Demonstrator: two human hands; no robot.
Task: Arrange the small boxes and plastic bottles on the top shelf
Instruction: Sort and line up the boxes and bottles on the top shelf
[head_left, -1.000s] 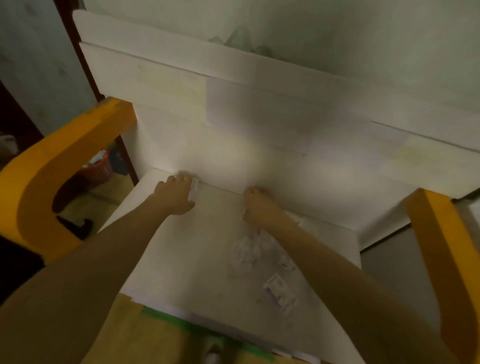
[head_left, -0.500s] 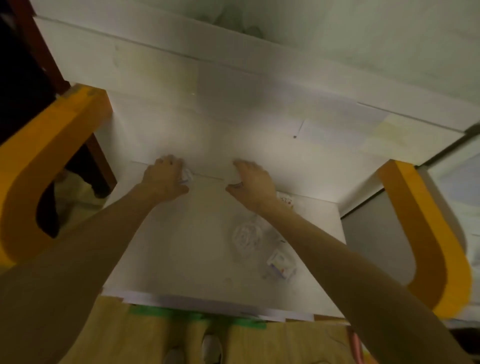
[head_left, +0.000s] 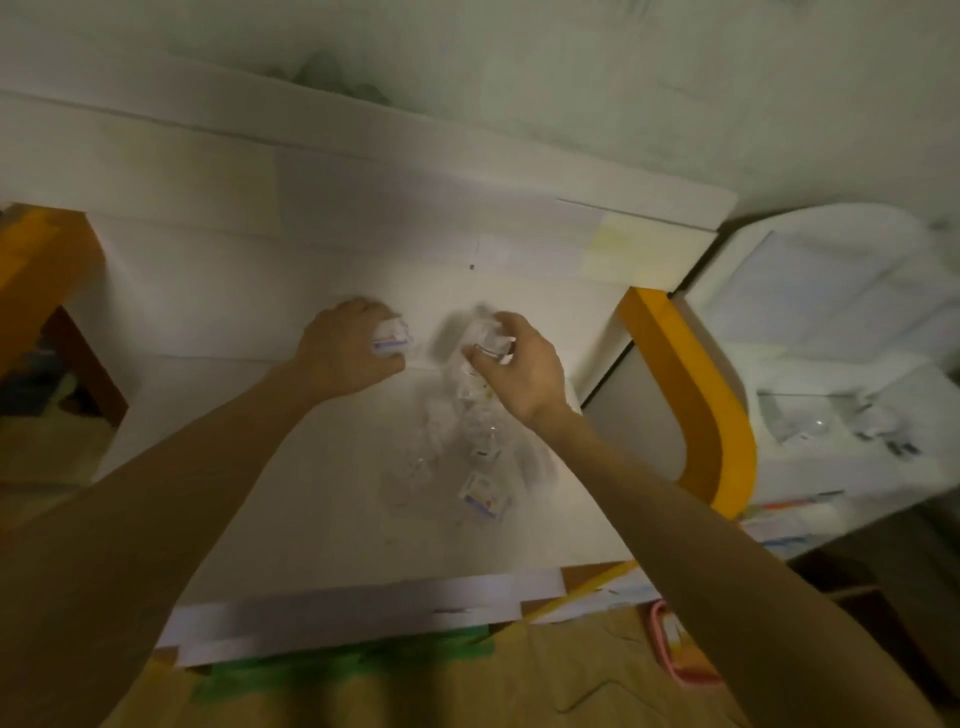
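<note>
White top shelf (head_left: 291, 493) against a pale wall, orange curved side panels (head_left: 691, 395) either side. I see the left hand (head_left: 345, 348) at the shelf's back edge, fingers curled round a small box (head_left: 390, 336) with a blue and red stripe. Right hand (head_left: 519, 364) just beside it grips a clear plastic bottle (head_left: 480, 332), blurred. Below the right hand, more clear bottles (head_left: 415, 462) and another small box (head_left: 485, 496) lie on the shelf.

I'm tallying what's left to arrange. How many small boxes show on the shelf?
3 at least: one small box gripped by the left hand, one mid-shelf, one nearest the front. More may hide among the blurry clear plastic bottles.
</note>
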